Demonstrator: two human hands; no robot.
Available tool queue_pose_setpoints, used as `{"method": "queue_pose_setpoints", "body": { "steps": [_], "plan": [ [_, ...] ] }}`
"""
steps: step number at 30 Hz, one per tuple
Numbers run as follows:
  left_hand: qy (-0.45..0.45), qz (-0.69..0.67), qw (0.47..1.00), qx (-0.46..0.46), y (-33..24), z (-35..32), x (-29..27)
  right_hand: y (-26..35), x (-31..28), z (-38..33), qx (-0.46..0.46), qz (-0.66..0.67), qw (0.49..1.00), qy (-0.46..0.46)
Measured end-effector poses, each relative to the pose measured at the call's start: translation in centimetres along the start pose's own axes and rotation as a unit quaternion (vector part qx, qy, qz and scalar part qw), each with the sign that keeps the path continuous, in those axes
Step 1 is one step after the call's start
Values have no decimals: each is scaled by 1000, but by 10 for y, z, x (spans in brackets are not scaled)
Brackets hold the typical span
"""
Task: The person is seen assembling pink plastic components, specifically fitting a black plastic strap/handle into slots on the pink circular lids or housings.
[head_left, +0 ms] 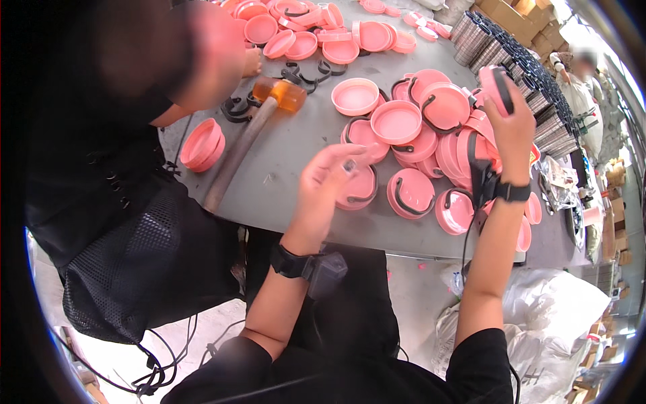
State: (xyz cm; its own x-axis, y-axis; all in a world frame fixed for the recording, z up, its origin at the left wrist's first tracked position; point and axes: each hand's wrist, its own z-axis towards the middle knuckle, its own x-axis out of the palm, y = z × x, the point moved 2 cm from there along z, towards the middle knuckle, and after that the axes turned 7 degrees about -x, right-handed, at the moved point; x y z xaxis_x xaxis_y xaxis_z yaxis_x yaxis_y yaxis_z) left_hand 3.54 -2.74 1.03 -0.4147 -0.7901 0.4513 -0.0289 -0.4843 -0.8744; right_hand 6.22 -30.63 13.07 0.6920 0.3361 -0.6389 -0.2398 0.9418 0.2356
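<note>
My right hand (513, 124) is raised at the right of the table and grips a pink lid (493, 84) with a black strap handle, tilted on edge. My left hand (323, 185) is over the table's near edge, slightly blurred, its fingers drawn together and pointing right. A small shiny greyish thing (349, 165) shows at its fingertips, too small to name. Between and beyond my hands lies a heap of round pink lids (397, 122), many with black strap handles (408, 202). Some of the heap is hidden behind my right wrist.
A mallet (245, 145) with an amber head and long handle lies left of the heap, near stacked pink lids (202, 145) and loose black straps (313, 74). At left, another person (134, 168) leans over the table. More pink lids (303, 44) and stacked metal cylinders (518, 67) stand farther back.
</note>
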Motion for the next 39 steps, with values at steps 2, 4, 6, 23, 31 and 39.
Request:
{"method": "queue_pose_setpoints", "body": {
  "steps": [2,4,6,23,31,39],
  "plan": [
    [-38,-20,999,-7,0,3,-9,-39,7,7,-7,-48,987,154],
    [-92,-11,996,-8,-2,3,-21,-57,11,12,12,-50,971,235],
    [-117,1,993,-10,-7,4,-34,-56,13,15,-6,-68,979,191],
    [-237,-17,971,-30,36,16,-98,51,237,22,-129,-3,888,442],
    [-232,-34,972,-22,35,16,-100,15,209,51,-27,159,819,551],
    [-235,-26,972,-3,39,16,-101,69,262,55,-144,160,899,380]
  ]
}}
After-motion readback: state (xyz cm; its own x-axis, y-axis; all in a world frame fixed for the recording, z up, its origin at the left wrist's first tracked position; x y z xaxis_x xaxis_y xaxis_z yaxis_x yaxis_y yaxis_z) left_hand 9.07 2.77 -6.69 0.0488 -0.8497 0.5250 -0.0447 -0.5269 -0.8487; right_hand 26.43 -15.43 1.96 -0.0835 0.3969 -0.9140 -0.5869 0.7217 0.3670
